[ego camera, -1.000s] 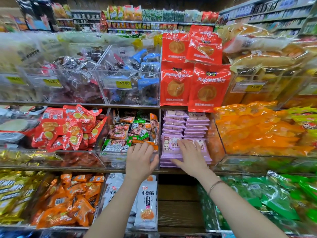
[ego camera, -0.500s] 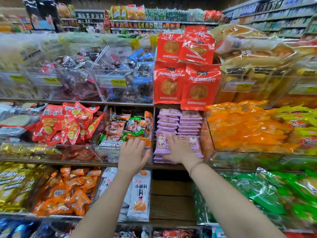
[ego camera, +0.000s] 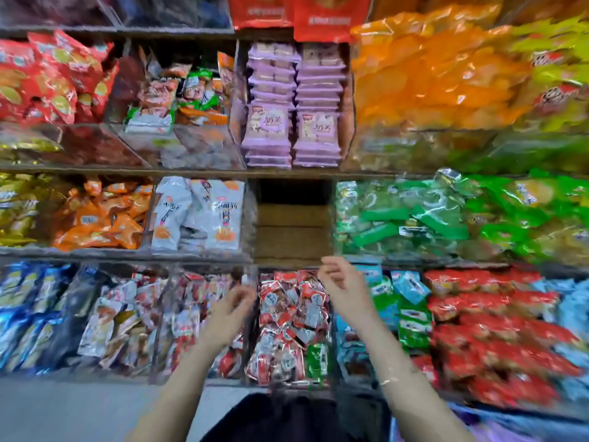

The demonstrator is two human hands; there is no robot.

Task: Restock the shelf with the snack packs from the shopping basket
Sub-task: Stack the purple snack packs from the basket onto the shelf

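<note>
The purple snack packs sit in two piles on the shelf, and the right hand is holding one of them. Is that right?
Not quite. The purple snack packs do sit in two piles on the shelf, but the right hand holds nothing: its fingers are loosely curled in the air, lower than the piles. The head view shows it.

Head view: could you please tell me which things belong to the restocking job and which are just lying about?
Job: purple snack packs, stacked in two columns; left hand and right hand, both empty.
Just there: orange bags at upper right, green packs, white packs, red sachets.
</note>
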